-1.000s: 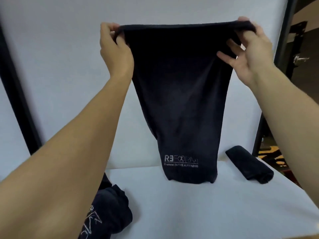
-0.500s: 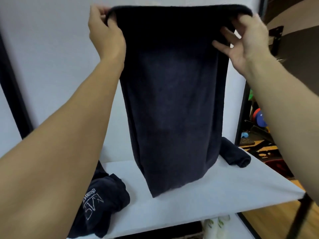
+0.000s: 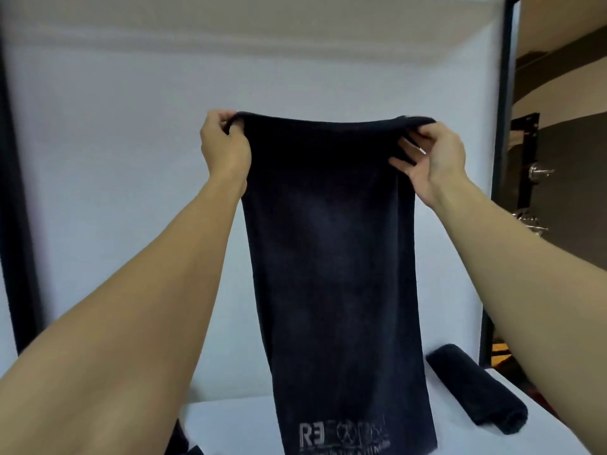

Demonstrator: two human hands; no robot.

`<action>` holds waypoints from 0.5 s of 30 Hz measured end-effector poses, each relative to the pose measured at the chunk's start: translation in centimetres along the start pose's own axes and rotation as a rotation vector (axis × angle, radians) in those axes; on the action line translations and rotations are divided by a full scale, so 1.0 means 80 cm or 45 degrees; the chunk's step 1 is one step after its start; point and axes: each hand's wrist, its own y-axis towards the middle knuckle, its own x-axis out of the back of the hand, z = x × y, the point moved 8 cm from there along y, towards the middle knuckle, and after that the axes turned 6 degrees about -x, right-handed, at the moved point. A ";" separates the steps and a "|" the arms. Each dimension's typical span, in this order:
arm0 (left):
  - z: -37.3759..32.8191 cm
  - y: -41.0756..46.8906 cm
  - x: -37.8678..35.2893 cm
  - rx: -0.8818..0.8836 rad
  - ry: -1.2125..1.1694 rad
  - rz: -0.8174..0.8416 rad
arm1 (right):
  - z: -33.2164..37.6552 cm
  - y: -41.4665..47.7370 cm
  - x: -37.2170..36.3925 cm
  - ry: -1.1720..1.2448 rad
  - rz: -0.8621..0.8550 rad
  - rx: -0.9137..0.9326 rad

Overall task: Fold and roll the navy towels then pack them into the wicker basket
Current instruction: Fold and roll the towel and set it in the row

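Open white table shows on both sides of the cloth; the black frame post stands at right. The navy towel hangs lengthwise at centre frame. The left hand pinches its upper-left corner and the right hand its upper-right (remaining fingers spread). Top edge taut; pale logo near the hem (blurred). A rolled towel lies lower right, apart.
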 end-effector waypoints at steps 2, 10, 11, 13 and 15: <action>-0.030 0.015 -0.004 -0.096 -0.051 -0.032 | 0.022 0.010 -0.019 0.096 0.040 0.048; -0.085 -0.033 0.050 -0.225 -0.137 -0.117 | 0.042 -0.066 -0.024 0.110 0.154 0.105; -0.086 -0.047 0.061 -0.230 -0.128 -0.133 | 0.039 -0.083 -0.018 0.079 0.154 0.105; -0.091 -0.078 0.080 -0.268 -0.078 -0.163 | 0.031 -0.115 -0.002 -0.005 0.104 0.109; -0.095 -0.112 0.094 -0.305 -0.013 -0.174 | 0.024 -0.144 0.014 -0.086 0.036 0.116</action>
